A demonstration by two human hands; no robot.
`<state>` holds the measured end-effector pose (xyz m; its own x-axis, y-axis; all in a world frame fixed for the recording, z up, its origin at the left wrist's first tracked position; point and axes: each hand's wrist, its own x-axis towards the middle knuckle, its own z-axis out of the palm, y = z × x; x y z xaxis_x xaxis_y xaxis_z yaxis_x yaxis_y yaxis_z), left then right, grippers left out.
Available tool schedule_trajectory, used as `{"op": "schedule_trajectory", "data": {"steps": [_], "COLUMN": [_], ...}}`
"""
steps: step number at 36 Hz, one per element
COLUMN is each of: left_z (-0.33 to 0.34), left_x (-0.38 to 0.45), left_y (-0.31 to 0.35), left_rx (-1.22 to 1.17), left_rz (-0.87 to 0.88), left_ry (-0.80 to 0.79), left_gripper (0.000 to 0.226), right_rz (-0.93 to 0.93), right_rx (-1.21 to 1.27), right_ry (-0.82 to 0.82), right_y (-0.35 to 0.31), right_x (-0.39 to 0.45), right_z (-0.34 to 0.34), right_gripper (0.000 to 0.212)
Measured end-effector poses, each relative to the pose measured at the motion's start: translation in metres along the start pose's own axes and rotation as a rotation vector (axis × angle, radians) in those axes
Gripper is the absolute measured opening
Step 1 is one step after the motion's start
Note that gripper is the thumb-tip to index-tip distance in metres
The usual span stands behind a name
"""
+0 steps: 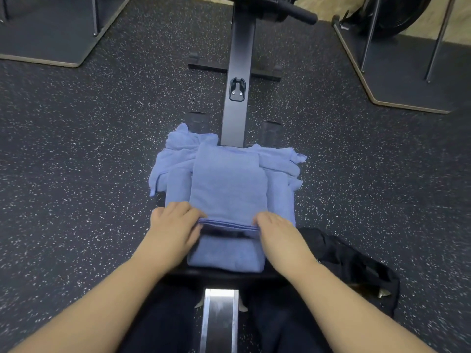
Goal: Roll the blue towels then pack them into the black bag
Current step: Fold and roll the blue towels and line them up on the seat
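Observation:
A folded blue towel [229, 184] lies lengthwise on top of a pile of blue towels [173, 161] on the rowing machine's seat. My left hand [175, 222] grips the left near corner of the top towel, fingers curled over its edge. At the right near corner my right hand [274, 228] holds it the same way. The near edge is lifted a little, with a dark gap under it. Another blue towel [226, 253] lies below my hands. The black bag [356, 263] sits on the floor at my right.
The rowing machine's black rail [237, 93] runs away from me, with a metal rail [220, 319] between my legs. Speckled rubber floor [76, 161] lies on both sides. Platform bases with metal posts stand at far left [51, 42] and far right [407, 72].

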<state>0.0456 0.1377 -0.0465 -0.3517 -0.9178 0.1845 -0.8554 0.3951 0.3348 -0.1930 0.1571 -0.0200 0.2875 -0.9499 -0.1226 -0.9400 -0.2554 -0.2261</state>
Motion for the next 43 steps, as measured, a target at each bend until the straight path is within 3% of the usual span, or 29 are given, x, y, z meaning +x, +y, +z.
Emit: {"op": "schedule_trajectory", "data": {"steps": [4, 7, 14, 21, 23, 29, 34, 43], "left_z": [-0.006, -0.004, 0.0, 0.001, 0.001, 0.008, 0.014, 0.022], "left_x": [0.001, 0.001, 0.005, 0.006, 0.005, 0.003, 0.005, 0.003], "left_y": [-0.006, -0.004, 0.004, 0.006, 0.005, -0.001, 0.004, 0.005], "left_rx": [-0.074, -0.106, -0.031, -0.011, 0.012, 0.107, 0.142, 0.135], "left_rz": [-0.12, -0.211, -0.302, -0.356, -0.334, -0.084, 0.116, 0.092], "left_ry": [-0.081, -0.101, -0.168, -0.11, -0.102, 0.035, 0.046, 0.064], "left_gripper": [0.037, 0.03, 0.027, 0.011, 0.004, 0.017, 0.025, 0.022], "right_rz": [-0.021, -0.02, 0.048, 0.201, 0.215, 0.143, -0.008, -0.031], "right_rx": [0.149, 0.215, 0.191, 0.279, 0.23, 0.049, 0.055, -0.002], "right_ry": [-0.027, 0.004, -0.029, -0.002, -0.001, 0.134, 0.153, 0.312], "right_y": [0.01, 0.012, 0.018, 0.01, 0.008, 0.002, -0.006, -0.009], "right_x": [-0.002, 0.0, 0.004, 0.005, 0.005, 0.008, 0.008, 0.013], "right_z": [-0.005, 0.002, 0.01, 0.007, 0.007, 0.014, 0.022, 0.047], "right_gripper": [0.017, 0.013, 0.026, 0.012, 0.013, 0.012, 0.04, 0.017]}}
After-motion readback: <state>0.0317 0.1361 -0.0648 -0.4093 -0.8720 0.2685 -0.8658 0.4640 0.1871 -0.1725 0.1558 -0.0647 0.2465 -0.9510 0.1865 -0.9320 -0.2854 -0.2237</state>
